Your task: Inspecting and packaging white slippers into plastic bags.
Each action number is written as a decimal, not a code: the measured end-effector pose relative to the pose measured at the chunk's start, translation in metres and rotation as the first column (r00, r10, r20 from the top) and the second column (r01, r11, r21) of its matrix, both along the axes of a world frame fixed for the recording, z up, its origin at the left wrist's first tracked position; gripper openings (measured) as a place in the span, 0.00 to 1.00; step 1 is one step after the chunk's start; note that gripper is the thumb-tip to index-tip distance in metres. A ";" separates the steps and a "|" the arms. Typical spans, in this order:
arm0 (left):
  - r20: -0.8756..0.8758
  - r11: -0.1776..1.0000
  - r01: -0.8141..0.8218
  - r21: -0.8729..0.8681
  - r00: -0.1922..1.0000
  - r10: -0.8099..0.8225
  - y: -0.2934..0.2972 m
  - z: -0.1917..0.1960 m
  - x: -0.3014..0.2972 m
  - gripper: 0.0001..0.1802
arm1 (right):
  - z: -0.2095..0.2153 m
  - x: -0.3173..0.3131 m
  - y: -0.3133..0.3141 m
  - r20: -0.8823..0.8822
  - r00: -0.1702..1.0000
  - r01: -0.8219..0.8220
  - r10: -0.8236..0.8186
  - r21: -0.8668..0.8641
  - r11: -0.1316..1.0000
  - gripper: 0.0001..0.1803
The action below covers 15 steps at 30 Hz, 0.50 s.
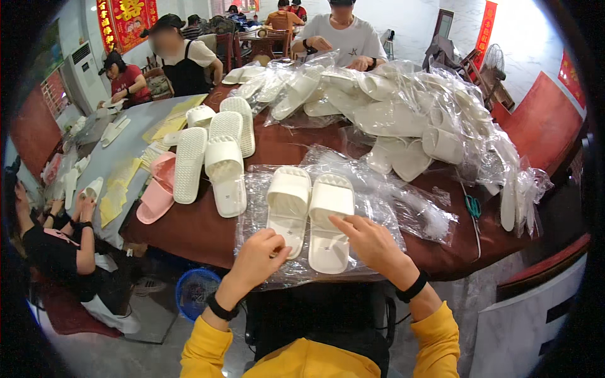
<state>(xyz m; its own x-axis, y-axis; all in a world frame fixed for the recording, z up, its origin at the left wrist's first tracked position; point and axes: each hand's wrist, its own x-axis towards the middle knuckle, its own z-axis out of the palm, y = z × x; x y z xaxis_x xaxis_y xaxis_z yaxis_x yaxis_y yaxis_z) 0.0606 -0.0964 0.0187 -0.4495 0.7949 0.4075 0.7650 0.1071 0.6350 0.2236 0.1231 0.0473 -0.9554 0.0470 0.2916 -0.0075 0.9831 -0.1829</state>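
Two white slide slippers lie side by side in front of me, soles down and toes pointing away, on clear plastic bags (252, 189). My left hand (259, 253) is at the heel of the left slipper (288, 195); its fingers are curled at the slipper's edge, and what they pinch, if anything, is hidden. Over the right slipper (331, 196) my right hand (372, 242) reaches in from the right. Its index finger is stretched out over the footbed just below the strap, with the fingers apart.
A large heap of bagged white slippers (391, 116) covers the table's far right. More white slippers (225, 167) and a pink slipper (157, 189) lie to the left. Green-handled scissors (472, 206) rest at right. A blue basket (196, 295) stands below. Several people sit around.
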 end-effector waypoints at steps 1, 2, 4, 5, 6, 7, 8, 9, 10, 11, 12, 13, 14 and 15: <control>0.005 1.000 -0.010 -0.027 1.000 0.010 -0.002 0.001 -0.002 0.09 | 0.004 0.004 -0.002 -0.007 1.000 -0.028 0.028 -0.015 1.000 0.28; 0.006 0.999 -0.013 -0.052 1.000 0.013 -0.003 0.004 -0.004 0.09 | 0.002 0.008 0.001 -0.001 1.000 -0.015 0.015 -0.010 1.000 0.28; -0.017 0.998 -0.003 -0.064 1.000 0.002 -0.007 0.007 -0.006 0.09 | -0.005 0.014 0.007 -0.013 0.995 -0.101 0.101 -0.007 0.995 0.27; 0.033 0.998 -0.019 -0.059 0.999 0.021 -0.010 0.007 -0.008 0.08 | -0.003 0.015 0.007 0.041 0.994 -0.103 0.104 -0.019 0.994 0.25; 0.083 0.998 -0.035 -0.055 0.996 0.040 -0.012 0.007 -0.008 0.08 | -0.004 0.016 0.006 0.044 0.994 -0.097 0.098 -0.018 0.995 0.25; 0.111 0.998 -0.040 -0.047 0.993 0.045 -0.013 0.008 -0.008 0.07 | -0.004 0.016 0.004 0.028 0.995 -0.090 0.091 -0.029 0.996 0.25; 0.109 0.998 -0.041 -0.046 0.993 0.045 -0.014 0.007 -0.009 0.07 | -0.005 0.015 0.003 0.010 0.996 -0.090 0.090 -0.039 0.995 0.25; 0.046 0.999 -0.032 -0.037 0.998 0.034 -0.016 0.005 -0.011 0.07 | -0.006 0.013 0.001 0.008 0.996 -0.090 0.091 -0.038 0.995 0.25; -0.018 0.999 -0.023 -0.028 1.000 0.023 -0.016 0.004 -0.012 0.07 | -0.009 0.011 0.000 -0.034 0.996 -0.086 0.084 -0.070 0.994 0.25; -0.019 0.999 -0.022 -0.028 1.000 0.022 -0.017 0.007 -0.011 0.07 | -0.011 0.010 -0.001 -0.075 0.994 -0.082 0.075 -0.104 0.991 0.25; 0.023 0.999 -0.020 -0.031 1.000 0.020 -0.017 0.012 -0.010 0.07 | -0.012 0.011 -0.001 -0.076 0.994 -0.081 0.073 -0.103 0.991 0.25; 0.066 0.999 -0.017 -0.035 0.998 0.019 -0.017 0.015 -0.010 0.07 | -0.013 0.013 0.000 -0.035 0.992 -0.121 0.118 -0.119 0.985 0.25; 0.064 0.999 -0.014 -0.035 0.998 0.016 -0.019 0.016 -0.011 0.07 | -0.013 0.015 0.000 0.006 0.987 -0.160 0.162 -0.138 0.977 0.26; 0.106 0.999 -0.035 -0.036 0.994 0.039 -0.021 0.015 -0.013 0.07 | -0.013 0.016 0.001 0.004 0.987 -0.157 0.159 -0.138 0.978 0.26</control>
